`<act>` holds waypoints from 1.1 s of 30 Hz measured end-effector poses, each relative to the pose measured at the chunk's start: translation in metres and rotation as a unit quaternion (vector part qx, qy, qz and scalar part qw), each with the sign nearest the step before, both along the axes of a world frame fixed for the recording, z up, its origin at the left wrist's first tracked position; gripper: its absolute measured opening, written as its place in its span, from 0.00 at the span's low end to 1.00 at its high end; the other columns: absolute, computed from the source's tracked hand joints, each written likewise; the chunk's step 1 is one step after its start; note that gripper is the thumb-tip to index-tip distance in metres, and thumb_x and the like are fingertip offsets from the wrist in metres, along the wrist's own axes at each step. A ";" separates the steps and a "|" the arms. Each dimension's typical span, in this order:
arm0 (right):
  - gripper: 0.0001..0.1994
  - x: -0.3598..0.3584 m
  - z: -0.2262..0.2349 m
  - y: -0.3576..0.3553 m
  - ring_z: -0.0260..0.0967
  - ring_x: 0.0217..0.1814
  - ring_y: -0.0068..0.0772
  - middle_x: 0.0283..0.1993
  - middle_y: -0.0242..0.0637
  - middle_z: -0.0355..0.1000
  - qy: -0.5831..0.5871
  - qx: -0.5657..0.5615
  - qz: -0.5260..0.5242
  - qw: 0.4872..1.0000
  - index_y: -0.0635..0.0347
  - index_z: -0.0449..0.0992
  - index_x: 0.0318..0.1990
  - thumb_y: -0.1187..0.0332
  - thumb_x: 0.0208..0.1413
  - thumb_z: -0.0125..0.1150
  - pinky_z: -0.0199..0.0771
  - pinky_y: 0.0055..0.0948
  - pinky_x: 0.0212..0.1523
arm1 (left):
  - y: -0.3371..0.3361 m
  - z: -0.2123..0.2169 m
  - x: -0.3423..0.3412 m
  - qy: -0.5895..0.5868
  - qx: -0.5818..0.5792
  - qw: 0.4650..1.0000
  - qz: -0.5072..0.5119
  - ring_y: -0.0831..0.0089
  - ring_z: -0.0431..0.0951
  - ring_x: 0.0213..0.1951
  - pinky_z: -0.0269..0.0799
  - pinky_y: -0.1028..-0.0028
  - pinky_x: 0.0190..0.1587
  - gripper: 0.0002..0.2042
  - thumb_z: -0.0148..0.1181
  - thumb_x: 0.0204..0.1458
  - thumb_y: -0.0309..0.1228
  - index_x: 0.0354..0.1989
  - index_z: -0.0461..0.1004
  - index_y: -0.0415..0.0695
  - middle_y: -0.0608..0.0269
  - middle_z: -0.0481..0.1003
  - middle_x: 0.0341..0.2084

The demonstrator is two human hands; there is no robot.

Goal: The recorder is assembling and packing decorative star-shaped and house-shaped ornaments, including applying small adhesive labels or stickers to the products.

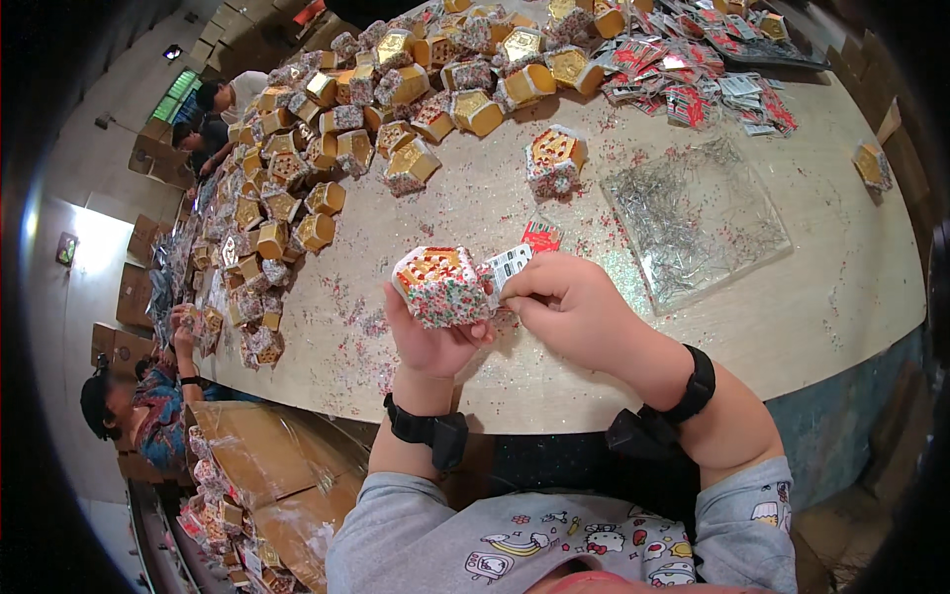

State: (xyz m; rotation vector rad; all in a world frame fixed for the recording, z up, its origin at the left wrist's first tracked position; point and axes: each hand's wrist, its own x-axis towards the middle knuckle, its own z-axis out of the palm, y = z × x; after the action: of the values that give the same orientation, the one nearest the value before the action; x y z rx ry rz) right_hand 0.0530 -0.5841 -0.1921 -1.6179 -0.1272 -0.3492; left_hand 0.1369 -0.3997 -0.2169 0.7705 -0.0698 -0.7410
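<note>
Both of my hands meet above the table [811, 297]: left hand [430, 342] cups the glittered hexagonal box [438, 285] from below to steady it, right hand [569, 312] pinches a small white tag [505, 267] against its side, loose pins [693, 213] lying near

You've got a hexagonal glitter-covered box [438, 286], gold-and-red top tilted up, held above desk's near edge, w/ a small white tag [506, 266] touching its right side.

The left hand [432, 342] covers the underside of the glitter-coated hexagonal box [440, 285]. The right hand [564, 307] hides most of the small tag [507, 265] beside that box. Beyond the box, the foil packets [693, 79] are too small to tell.
</note>
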 end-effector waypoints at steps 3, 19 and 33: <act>0.08 -0.001 0.002 0.000 0.69 0.29 0.38 0.26 0.43 0.70 -0.001 0.000 -0.009 1.000 0.65 0.78 0.33 0.77 0.45 0.54 0.68 0.30 0.32 | 0.001 -0.003 0.002 -0.002 0.008 1.000 0.000 0.67 0.67 0.19 0.61 0.68 0.18 0.40 0.36 0.45 0.70 0.54 0.63 0.48 0.52 0.72 0.37; 0.05 -0.002 0.000 0.002 0.65 0.27 0.45 0.23 0.43 0.65 -0.125 -0.111 -0.075 0.983 0.64 0.76 0.30 0.76 0.44 0.56 0.66 0.36 0.28 | 0.000 -0.005 0.004 -0.018 -0.103 0.992 -0.065 0.55 0.77 0.36 0.76 0.56 0.32 0.38 0.37 0.48 0.67 0.58 0.60 0.49 0.50 0.71 0.47; 0.06 -0.002 0.000 0.001 0.67 0.27 0.41 0.26 0.43 0.68 -0.090 -0.068 -0.061 0.992 0.66 0.76 0.31 0.79 0.45 0.55 0.67 0.32 0.29 | 0.001 -0.007 0.003 0.005 -0.103 0.992 -0.067 0.55 0.72 0.48 0.72 0.56 0.42 0.38 0.38 0.48 0.67 0.59 0.60 0.50 0.50 0.69 0.50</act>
State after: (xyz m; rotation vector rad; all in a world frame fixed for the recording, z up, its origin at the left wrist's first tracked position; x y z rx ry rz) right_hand 0.0507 -0.5827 -0.1917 -1.7316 -0.1943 -0.5917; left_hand 0.1401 -0.3984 -0.2235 0.5692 -0.1887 -0.8510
